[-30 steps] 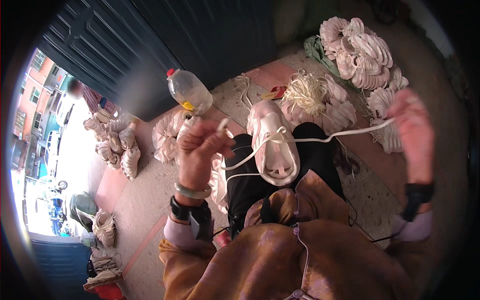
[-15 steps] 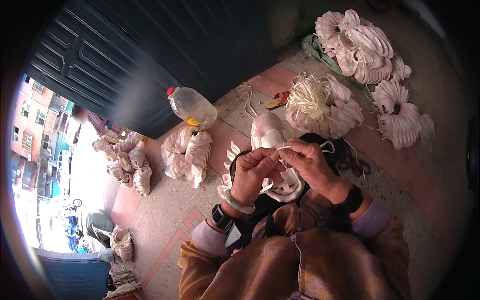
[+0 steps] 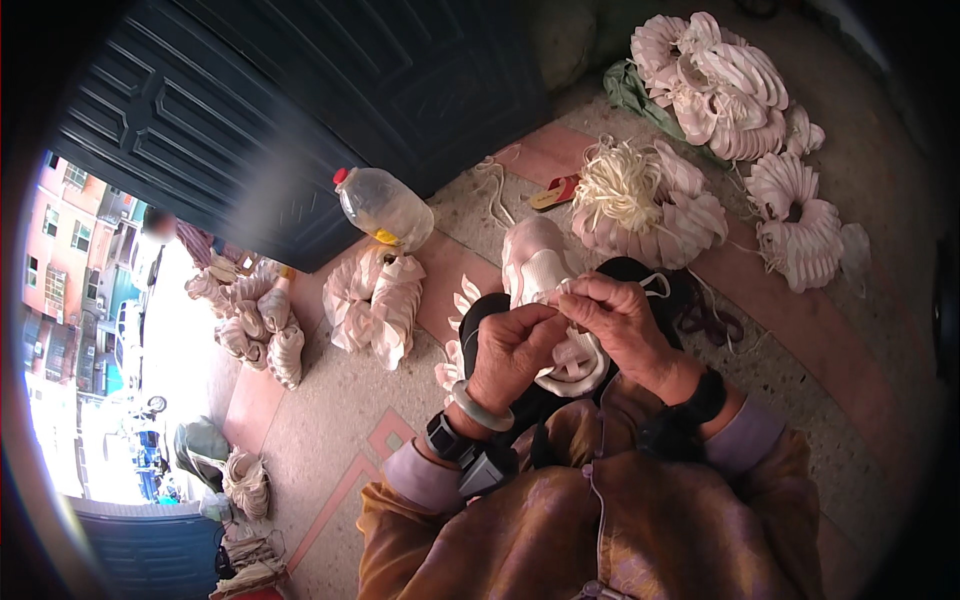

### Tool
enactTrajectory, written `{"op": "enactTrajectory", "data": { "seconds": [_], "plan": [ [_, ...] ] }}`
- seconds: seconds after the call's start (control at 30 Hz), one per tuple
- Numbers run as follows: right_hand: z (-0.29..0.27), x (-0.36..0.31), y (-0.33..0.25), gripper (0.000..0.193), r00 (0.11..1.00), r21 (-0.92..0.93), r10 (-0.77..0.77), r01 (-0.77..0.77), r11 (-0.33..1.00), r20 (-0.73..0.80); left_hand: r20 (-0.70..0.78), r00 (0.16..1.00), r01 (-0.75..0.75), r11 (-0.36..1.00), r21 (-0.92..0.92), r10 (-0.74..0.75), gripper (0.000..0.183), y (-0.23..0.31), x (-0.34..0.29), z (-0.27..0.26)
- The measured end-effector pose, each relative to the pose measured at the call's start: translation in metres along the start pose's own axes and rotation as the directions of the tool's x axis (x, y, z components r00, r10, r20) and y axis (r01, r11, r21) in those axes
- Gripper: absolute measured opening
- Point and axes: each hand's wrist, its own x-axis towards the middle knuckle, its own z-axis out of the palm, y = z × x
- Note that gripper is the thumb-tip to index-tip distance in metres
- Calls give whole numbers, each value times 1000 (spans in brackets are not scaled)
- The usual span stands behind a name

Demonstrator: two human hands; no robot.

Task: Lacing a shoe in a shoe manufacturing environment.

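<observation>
A pale pink and white shoe upper (image 3: 532,250) lies across my lap, its toe pointing away from me. My left hand (image 3: 512,350) and my right hand (image 3: 622,318) meet over its middle, fingertips pinched close together. Both pinch a thin white shoelace; most of it is hidden by the fingers at this moment. A loop of shoelace (image 3: 657,284) sticks out past the right hand's knuckles. The open heel end of the upper shows below and between the hands.
Beyond my knees lies a bundle of uppers (image 3: 690,225) topped by a heap of cream laces (image 3: 618,185). More stacked uppers (image 3: 725,90) are at far right. Left of me are another bundle (image 3: 375,305) and a clear plastic jug (image 3: 385,208) by a dark door (image 3: 240,120).
The hands have drawn closer together, and the left has turned so its fingers curl inward. The lace end seen between the fingertips before is now mostly covered.
</observation>
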Motion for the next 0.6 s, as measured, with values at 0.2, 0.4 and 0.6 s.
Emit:
{"op": "enactTrajectory", "data": {
  "seconds": [0.2,0.4,0.6],
  "plan": [
    [10,13,-40,11,833,-476,-529,535,698,162,130,853,-509,752,419,505,47,34,17,5],
    [-1,20,-101,14,925,-265,-372,380,886,81,370,910,-148,980,-130,186,29,31,14,11],
    [-96,38,-139,19,961,334,-226,268,904,-158,406,907,-161,983,83,114,14,4,-13,9]
  ]
}}
